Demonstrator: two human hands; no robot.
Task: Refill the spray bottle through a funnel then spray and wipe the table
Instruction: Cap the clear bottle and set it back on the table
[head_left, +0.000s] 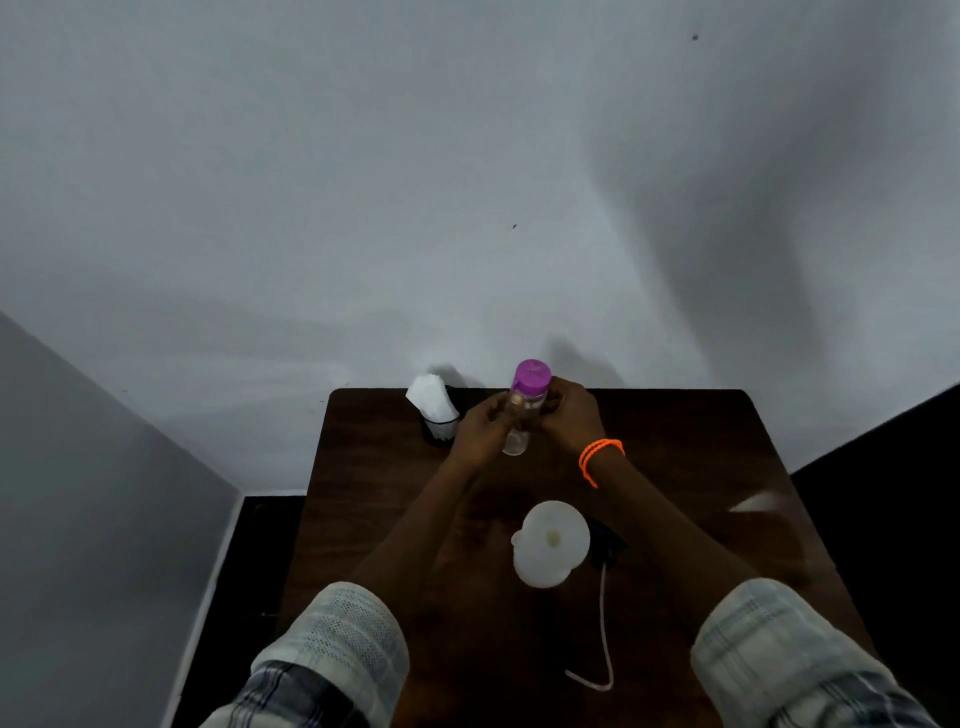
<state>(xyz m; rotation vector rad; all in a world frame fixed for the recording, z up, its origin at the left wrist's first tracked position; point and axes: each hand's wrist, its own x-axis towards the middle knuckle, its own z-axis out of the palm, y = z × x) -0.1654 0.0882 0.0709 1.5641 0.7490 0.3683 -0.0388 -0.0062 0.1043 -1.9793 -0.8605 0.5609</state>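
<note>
A clear bottle (522, 415) with a purple cap (531, 378) is held upright at the far edge of the counter (675, 467), between both hands. The left hand (485, 426) is wrapped round its body, the fingers (506, 402) curled onto the clear wall; the right hand (569, 415) is closed on it from the other side, just under the cap. Whether the bottle's base rests on the counter or is lifted cannot be told.

The bottle is judged to be thin, stiff plastic, smooth and likely slippery if wet. Its contents cannot be made out through the wall, so its weight is left open. The body is best gripped at mid-height with one hand while the cap is turned with the other; squeezing hard is to be avoided once the cap is off.

Nearer the person than the bottle, a white funnel (550, 543) is seated mouth-up over a dark object, presumably the spray bottle; nothing is seen inside the funnel's bowl. A thin tube (605, 639) lies nearer still, beside a dark part that is too dim to identify. Just left of the bottle, a black mesh holder (440, 428) is filled with white tissue (430, 397), soft and light.
</note>
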